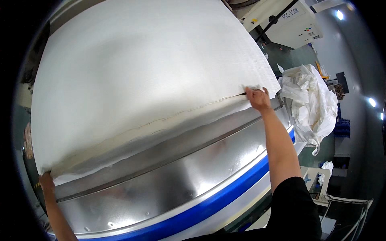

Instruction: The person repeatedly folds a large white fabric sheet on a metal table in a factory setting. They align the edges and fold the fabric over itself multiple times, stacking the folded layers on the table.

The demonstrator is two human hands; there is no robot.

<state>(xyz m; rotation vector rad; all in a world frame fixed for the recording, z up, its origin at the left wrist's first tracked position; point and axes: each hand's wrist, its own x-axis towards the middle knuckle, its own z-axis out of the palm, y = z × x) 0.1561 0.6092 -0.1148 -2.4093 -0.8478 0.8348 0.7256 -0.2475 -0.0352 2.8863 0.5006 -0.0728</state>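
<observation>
A: Behind the work sits a dim factory floor; up front a curved steel machine bed (173,176) with a blue band (225,201) along its near edge carries everything

B: And on the bed?

A: One wide stack of white tissue sheet (140,72), covering most of the bed above the bare steel. Left hand (46,180) grips the stack's lower left corner, fingers tucked under so I cannot tell how they are set. Right hand (258,98) pinches the top layer at the stack's right edge, fingers closed narrow on it

B: How to lift that layer cleanly?

A: I'd judge: raise both corners evenly, keep the sheet taut, peel low so it doesn't tear

B: Counts?

A: One stack, two hands, one heap of white bags (311,100) right of the stack, one cream machine cabinet (289,22) above that heap
</observation>
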